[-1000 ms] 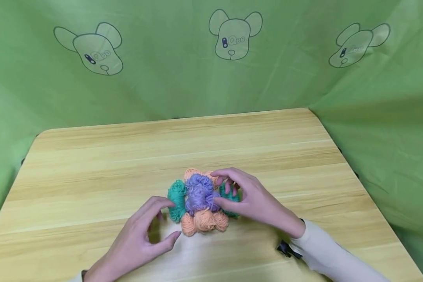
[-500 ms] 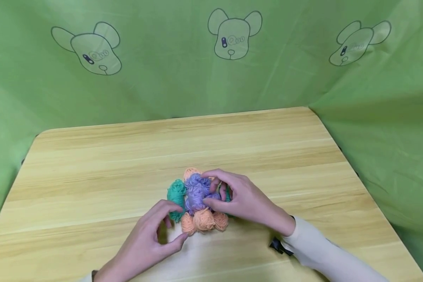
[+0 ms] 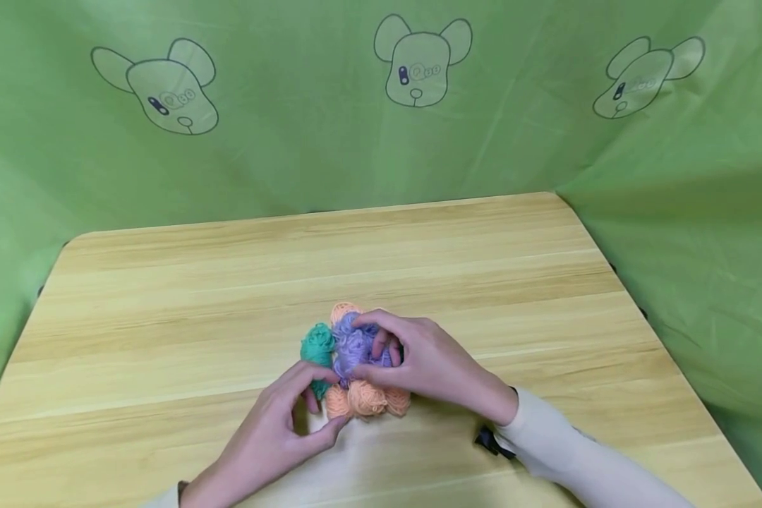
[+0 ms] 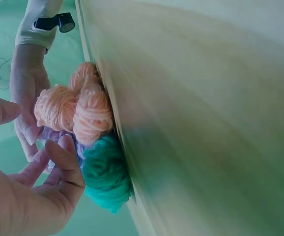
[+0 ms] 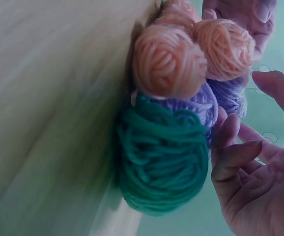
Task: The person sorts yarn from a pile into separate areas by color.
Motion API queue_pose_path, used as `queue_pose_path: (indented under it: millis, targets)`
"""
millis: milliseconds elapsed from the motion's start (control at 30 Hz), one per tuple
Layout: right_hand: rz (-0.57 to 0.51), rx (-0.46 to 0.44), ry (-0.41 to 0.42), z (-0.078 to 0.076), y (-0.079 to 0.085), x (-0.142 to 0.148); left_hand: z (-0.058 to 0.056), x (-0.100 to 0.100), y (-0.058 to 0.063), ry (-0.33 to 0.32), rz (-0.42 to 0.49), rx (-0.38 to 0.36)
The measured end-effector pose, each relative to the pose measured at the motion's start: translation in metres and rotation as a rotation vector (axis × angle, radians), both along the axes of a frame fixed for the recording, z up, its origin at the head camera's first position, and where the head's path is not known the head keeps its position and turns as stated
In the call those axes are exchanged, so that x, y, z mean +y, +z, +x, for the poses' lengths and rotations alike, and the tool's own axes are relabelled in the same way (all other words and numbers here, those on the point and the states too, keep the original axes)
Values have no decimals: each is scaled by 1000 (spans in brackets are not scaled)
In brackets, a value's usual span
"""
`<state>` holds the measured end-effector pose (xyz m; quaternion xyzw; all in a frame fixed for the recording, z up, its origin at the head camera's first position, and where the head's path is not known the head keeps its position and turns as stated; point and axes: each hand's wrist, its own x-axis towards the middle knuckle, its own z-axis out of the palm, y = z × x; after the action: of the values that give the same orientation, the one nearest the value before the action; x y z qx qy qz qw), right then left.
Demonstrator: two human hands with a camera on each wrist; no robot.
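Small balls of yarn sit heaped together near the table's front. Purple yarn balls point(image 3: 349, 351) are in the middle, one raised on top. Peach yarn balls point(image 3: 367, 399) line the front, and another peach ball point(image 3: 344, 310) shows behind. A green yarn ball point(image 3: 317, 343) lies on the left; a second green ball point(image 5: 164, 162), at the right end, is mostly hidden by my right hand in the head view. My right hand point(image 3: 428, 361) arches over the purple yarn, thumb and forefinger apart. My left hand point(image 3: 273, 427) curves beside the left green and front peach balls, holding nothing.
The heap rests on a wood-grain table point(image 3: 184, 310) with rounded far corners. Green cloth point(image 3: 292, 141) printed with animal-head outlines hangs behind and along both sides. A black clip-like piece point(image 3: 494, 442) hangs by the right sleeve.
My right hand has moved left, from the right side of the heap to over the purple yarn. My left hand has shifted slightly right, closer to the peach balls. The heap keeps its shape.
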<state>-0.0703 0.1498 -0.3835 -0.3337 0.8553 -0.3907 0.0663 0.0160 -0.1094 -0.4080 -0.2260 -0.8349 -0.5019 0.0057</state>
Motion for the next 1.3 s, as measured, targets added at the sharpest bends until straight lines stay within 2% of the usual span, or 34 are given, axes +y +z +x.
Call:
queue_pose_path:
  millis: [533, 667, 833, 933, 1300]
  targets:
    - [47, 7, 24, 0, -2, -6, 1, 9, -2, -4, 44, -9]
    - [40, -12, 29, 0, -2, -6, 2, 12, -1, 4, 46, -60]
    - [12, -35, 36, -1, -1, -5, -2, 13, 6, 21, 32, -137]
    - [1, -48, 36, -2, -2, -5, -4, 15, 8, 37, 24, -155]
    - [-27, -123, 2, -1, -1, -1, -1, 24, 9, 147, -47, -243]
